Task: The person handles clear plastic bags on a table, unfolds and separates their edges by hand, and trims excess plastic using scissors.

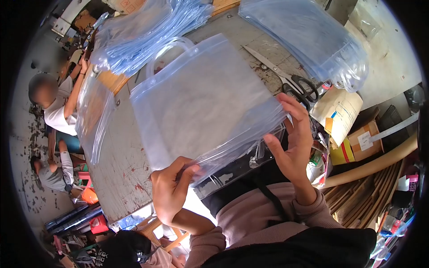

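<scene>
A clear plastic bag (201,98) with a loop handle (172,42) and snap-like round fittings lies flat in front of me, its bottom edge towards my body. Several layers show along that near edge. My left hand (172,187) pinches the near left corner between thumb and fingers. At the right corner, my right hand (295,143) touches the bag with its fingertips, the thumb spread away from them. Beyond that corner lie black-handled scissors (286,78), blades partly apart.
Stacks of clear bags lie at the back left (147,33) and back right (304,35) of the worn table (118,169). Plastic sheets (94,111) hang over the left edge. Other people sit at left and below. Boxes (364,138) and a long tube (375,167) stand right.
</scene>
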{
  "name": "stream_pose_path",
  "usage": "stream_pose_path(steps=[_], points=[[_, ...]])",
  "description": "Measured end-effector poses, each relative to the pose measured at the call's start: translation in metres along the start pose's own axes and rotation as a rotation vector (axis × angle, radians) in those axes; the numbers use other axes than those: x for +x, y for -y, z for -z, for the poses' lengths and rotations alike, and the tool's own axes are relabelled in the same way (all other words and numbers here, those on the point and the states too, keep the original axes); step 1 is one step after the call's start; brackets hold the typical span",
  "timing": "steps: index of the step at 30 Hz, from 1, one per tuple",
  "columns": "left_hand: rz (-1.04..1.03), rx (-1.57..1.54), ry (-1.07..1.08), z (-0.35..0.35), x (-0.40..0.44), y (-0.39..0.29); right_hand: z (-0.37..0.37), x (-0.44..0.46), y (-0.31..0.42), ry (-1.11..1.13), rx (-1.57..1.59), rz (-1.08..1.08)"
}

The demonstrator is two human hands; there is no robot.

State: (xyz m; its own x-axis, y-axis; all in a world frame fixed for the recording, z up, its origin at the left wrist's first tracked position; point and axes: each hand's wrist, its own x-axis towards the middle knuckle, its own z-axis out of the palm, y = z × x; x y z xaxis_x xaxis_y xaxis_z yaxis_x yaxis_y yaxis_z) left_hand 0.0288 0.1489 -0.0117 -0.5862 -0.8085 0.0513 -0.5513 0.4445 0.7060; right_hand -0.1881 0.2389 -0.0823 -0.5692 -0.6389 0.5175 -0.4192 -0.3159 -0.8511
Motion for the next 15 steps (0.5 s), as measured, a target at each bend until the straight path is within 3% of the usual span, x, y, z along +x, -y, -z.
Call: stream_pose_path(steps=[7,14,15], points=[[0.069,0.023,0.056,0.002,0.0,0.006,0.006,0.0,-0.01,0.021,0.127,-0.003],[0.024,-0.056,0.077,-0.002,-0.014,0.004,0.029,0.006,-0.003,0.182,0.045,-0.015],[-0.081,0.007,0.134,-0.002,-0.015,0.001,0.031,0.006,-0.002,0.184,0.046,-0.01]])
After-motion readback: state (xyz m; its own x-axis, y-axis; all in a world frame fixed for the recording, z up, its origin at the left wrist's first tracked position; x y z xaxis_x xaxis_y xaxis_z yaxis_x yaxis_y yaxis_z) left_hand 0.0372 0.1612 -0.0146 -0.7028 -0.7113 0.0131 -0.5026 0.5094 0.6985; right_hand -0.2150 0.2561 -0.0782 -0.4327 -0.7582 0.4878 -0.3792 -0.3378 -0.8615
